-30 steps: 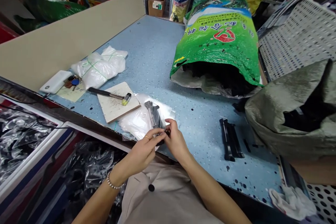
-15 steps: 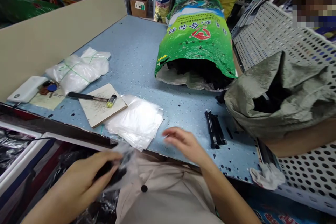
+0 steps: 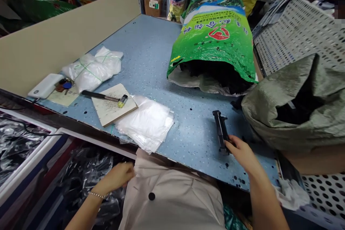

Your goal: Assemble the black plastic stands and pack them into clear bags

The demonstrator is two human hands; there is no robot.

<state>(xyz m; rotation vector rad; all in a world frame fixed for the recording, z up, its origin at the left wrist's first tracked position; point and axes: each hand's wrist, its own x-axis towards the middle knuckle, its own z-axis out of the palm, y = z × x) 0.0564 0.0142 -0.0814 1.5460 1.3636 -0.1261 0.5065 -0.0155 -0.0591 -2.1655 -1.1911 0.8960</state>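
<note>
My right hand [image 3: 241,152] has its thumb and fingers closed on the near end of a long black plastic part [image 3: 221,127], which lies on the blue tabletop [image 3: 188,133]. My left hand [image 3: 122,175] is below the table's front edge, near my lap, with its fingers curled in and no bag showing in it. Under it is a bin of clear-bagged black items [image 3: 91,165]. A stack of clear plastic bags [image 3: 148,122] lies at the table's front edge, partly under a wooden board [image 3: 113,104].
A green printed sack [image 3: 212,43] lies with its mouth towards me, black pieces inside. To its right stands a grey-green woven sack [image 3: 269,115]. On the left are a hammer [image 3: 94,95], tied plastic bags [image 3: 91,68] and a white device [image 3: 45,85]. A perforated white crate [image 3: 285,32] stands right.
My right hand has moved right and taken hold of the black plastic part. The clear bag that was in my left hand no longer shows there. The view has shifted a little left.
</note>
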